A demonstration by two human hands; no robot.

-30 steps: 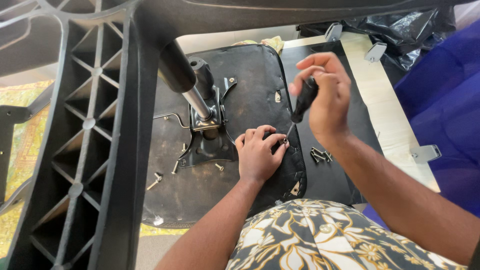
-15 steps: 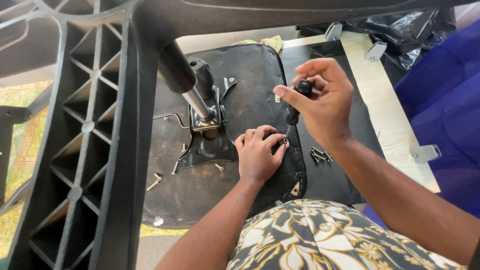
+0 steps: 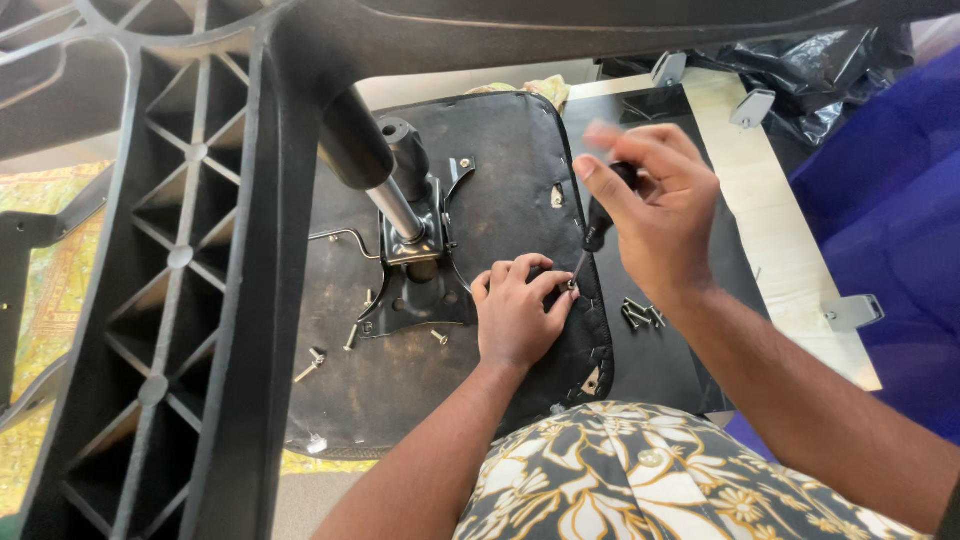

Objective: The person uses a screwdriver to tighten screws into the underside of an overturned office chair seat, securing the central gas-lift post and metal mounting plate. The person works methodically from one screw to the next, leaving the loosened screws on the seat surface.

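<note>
Now screwdriver (image 3: 598,225) steeply tilted, tip down-left.

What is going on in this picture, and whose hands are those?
The picture comes from a camera worn on a person's head, so you look down just as they do. Both hands are theirs. The big black thing lying upside down is an office chair seat, with its metal post and bracket sticking up. The thick black ribbed bar close to the camera is a chair leg.

The right hand holds a screwdriver with a black handle, its tip pointing down at the seat's edge. The left hand rests flat on the seat, its fingers right at the screwdriver's tip.

Loose screws lie on the seat, and a small pile of screws sits beside it. A pale wooden board with grey brackets lies to the right.
</note>
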